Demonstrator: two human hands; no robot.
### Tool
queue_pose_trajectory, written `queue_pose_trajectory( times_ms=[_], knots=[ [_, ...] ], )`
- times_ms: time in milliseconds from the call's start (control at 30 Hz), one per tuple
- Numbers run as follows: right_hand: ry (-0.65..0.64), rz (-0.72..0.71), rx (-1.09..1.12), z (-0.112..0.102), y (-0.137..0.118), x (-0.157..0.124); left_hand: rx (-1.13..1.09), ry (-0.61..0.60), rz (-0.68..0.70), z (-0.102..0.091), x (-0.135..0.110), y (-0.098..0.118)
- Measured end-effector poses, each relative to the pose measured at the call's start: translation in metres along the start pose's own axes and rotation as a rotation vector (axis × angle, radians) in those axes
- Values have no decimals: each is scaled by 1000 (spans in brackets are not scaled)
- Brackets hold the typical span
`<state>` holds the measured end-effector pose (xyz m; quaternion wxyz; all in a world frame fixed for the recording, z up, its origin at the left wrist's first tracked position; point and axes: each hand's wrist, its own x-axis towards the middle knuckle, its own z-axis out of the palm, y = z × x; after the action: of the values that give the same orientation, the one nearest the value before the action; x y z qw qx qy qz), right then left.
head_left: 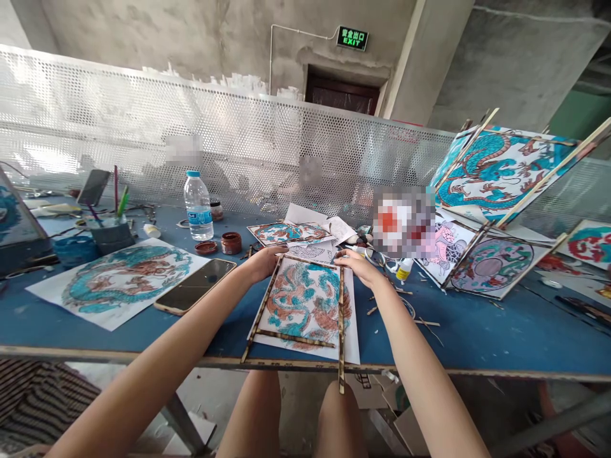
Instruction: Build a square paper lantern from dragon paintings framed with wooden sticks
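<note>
A painted sheet [305,299] with turquoise and brown dragon-like figures lies in front of me at the table's edge. Mottled bamboo strips lie over it as a four-sided frame [296,338]. Its right-hand bamboo strip [341,331] runs past the table edge above my knees. At the far left corner, my left hand [268,264] has its fingers closed on the frame. My right hand [358,264] pinches the far right corner, near the top end of the right strip. The fingertips of both hands are small and partly hidden.
To the left lie a phone [196,286] and another dragon painting [128,280]. Behind them stand a water bottle [197,207], paint jars [231,242] and a brush cup [111,234]. A glue bottle [404,270] and framed painted panels [506,168] are on the right.
</note>
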<state>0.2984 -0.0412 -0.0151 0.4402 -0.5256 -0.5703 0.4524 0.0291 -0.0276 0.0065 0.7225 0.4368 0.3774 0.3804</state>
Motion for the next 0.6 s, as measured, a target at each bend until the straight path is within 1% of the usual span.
queue_pose_trajectory(
  times_ms=[100, 200, 267, 333, 433, 500, 600],
  knots=[
    [15, 68, 8, 0, -1, -1, 18, 8, -78, -5, -2, 4],
    [39, 137, 32, -2, 0, -1, 94, 7, -164, -11, -2, 5],
    [50, 167, 63, -3, 0, 0, 145, 18, -189, -13, -3, 4],
    [48, 185, 111, -4, -2, 1, 171, 66, -124, -14, -4, 5],
    [7, 191, 198, -7, -8, 0, 148, 130, 79, -14, -5, 8],
    [-35, 187, 246, -9, -13, -3, 86, 143, 204, -13, -7, 13],
    [-144, 151, 285, -8, -17, -9, -12, 174, 351, -12, -10, 19]
  ],
)
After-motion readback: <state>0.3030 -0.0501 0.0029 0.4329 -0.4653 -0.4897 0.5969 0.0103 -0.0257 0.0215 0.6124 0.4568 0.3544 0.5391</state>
